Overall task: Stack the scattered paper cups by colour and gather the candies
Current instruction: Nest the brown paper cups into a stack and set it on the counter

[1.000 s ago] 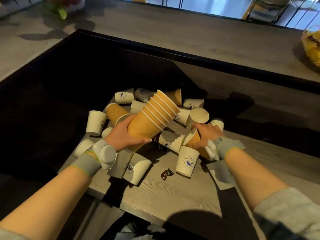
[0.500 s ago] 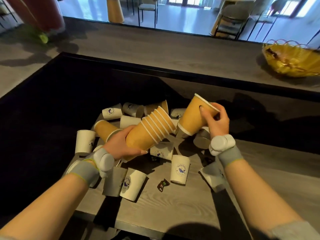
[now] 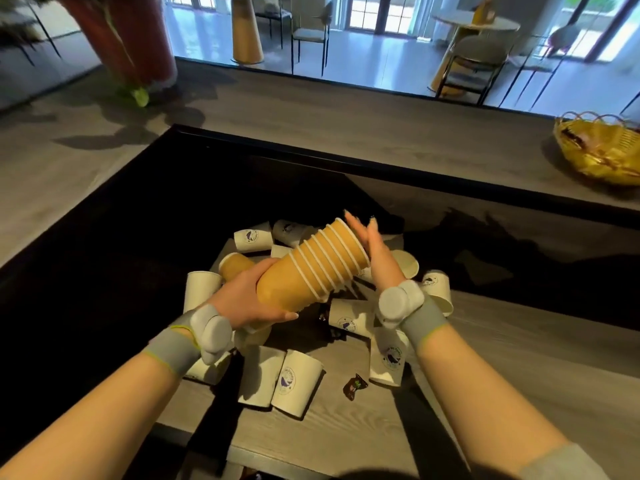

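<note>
Orange cup stack (image 3: 311, 271) at frame centre, base clamped in left hand (image 3: 249, 299), right hand (image 3: 375, 251) flat against its rim, white cups (image 3: 294, 381) strewn below, candy (image 3: 354, 389) lower centre, gold basket (image 3: 599, 147) far right, contents unclear

Two hands are showing, a left hand (image 3: 242, 299) and a right hand (image 3: 375, 251), each wearing one of two wristbands (image 3: 173, 348). One stack of orange cups (image 3: 311, 271) is showing about eight white rims. One loose orange cup (image 3: 233, 268) is lying apart. Roughly a dozen white cups (image 3: 298, 379) are lying scattered, some half hidden. One candy (image 3: 354, 386) is showing plainly. One basket (image 3: 599, 150) is sitting further back.
</note>
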Demonstrator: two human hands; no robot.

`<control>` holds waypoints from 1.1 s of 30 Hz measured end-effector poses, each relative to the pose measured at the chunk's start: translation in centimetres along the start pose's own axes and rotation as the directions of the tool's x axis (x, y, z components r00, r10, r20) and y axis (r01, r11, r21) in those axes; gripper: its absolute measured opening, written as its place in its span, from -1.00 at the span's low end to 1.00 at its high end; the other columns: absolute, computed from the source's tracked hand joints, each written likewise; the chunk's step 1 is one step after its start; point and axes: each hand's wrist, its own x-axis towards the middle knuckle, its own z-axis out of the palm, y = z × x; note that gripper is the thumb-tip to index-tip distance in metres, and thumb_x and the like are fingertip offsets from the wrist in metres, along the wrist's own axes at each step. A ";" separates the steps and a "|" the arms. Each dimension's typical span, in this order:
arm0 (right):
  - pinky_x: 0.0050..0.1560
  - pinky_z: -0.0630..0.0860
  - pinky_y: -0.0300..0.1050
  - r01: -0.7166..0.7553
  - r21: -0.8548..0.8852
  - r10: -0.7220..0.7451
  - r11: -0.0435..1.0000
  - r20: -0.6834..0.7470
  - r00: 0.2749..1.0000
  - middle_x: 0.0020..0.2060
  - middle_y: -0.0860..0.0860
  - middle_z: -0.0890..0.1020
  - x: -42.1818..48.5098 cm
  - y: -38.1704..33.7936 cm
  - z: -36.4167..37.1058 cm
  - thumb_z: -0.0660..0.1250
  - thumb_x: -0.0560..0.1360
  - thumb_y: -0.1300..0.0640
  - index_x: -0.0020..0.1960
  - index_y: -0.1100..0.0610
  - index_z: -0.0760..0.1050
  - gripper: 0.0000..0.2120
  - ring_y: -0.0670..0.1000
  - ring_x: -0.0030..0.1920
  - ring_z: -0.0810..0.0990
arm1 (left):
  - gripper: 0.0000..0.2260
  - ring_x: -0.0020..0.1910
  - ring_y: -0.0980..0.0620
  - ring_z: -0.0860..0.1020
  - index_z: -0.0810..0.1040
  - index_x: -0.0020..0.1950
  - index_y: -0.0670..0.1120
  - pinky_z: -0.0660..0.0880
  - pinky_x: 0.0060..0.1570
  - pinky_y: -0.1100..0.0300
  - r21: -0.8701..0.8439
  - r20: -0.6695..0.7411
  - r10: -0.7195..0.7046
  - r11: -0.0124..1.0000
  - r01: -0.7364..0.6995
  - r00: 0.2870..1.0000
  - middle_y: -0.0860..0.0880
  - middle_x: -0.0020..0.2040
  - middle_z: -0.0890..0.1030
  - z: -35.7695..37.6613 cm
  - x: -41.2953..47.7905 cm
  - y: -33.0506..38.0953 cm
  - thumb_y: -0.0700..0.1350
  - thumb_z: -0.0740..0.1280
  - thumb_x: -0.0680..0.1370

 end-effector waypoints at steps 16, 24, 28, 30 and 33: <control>0.25 0.30 -0.12 -0.067 -0.486 0.051 0.872 -0.047 0.998 0.37 0.17 0.37 5.8 5.0 9.9 0.15 0.56 -0.03 0.44 0.12 0.17 -0.50 0.15 0.34 0.36 | -0.22 0.09 -0.02 0.43 0.26 0.36 0.06 0.43 0.07 0.07 -0.213 -0.275 -0.273 0.952 0.218 0.922 0.01 0.16 0.44 -5.7 -2.0 -7.1 0.09 0.55 0.23; 0.18 0.38 0.10 -0.062 -0.772 0.075 0.633 -0.018 0.997 0.26 0.19 0.38 7.4 7.6 14.8 0.42 0.32 -0.18 0.34 0.18 0.22 -0.24 0.24 0.27 0.35 | -0.20 0.15 -0.08 0.45 0.25 0.35 0.08 0.46 0.13 -0.04 -0.227 -0.300 -0.323 0.938 0.261 0.898 -0.04 0.22 0.45 -6.4 -1.8 -9.7 0.14 0.54 0.20; 0.17 0.37 0.08 -0.098 -0.774 0.090 0.625 -0.053 0.995 0.25 0.21 0.38 7.7 8.2 15.9 0.47 0.29 -0.12 0.31 0.19 0.20 -0.23 0.24 0.27 0.34 | -0.18 0.17 -0.09 0.43 0.23 0.36 0.09 0.45 0.15 -0.07 -0.226 -0.303 -0.327 0.937 0.265 0.895 -0.05 0.24 0.43 -5.9 -1.2 -10.4 0.16 0.53 0.19; 0.15 0.40 0.07 -0.115 -0.787 0.118 0.606 -0.054 0.992 0.25 0.20 0.38 7.8 8.5 16.1 0.47 0.27 -0.15 0.31 0.17 0.18 -0.20 0.23 0.25 0.37 | -0.18 0.17 -0.08 0.43 0.22 0.36 0.10 0.46 0.14 -0.08 -0.233 -0.300 -0.332 0.935 0.268 0.895 -0.04 0.24 0.42 -5.6 -1.0 -10.9 0.16 0.53 0.19; 0.12 0.44 0.04 -0.144 -0.776 0.156 0.614 -0.060 0.986 0.25 0.17 0.38 7.6 9.2 16.2 0.49 0.24 -0.17 0.33 0.14 0.15 -0.15 0.20 0.24 0.40 | -0.17 0.14 -0.06 0.44 0.21 0.36 0.11 0.47 0.10 -0.05 -0.227 -0.287 -0.327 0.936 0.268 0.900 -0.03 0.22 0.43 -5.5 -0.6 -11.6 0.17 0.52 0.18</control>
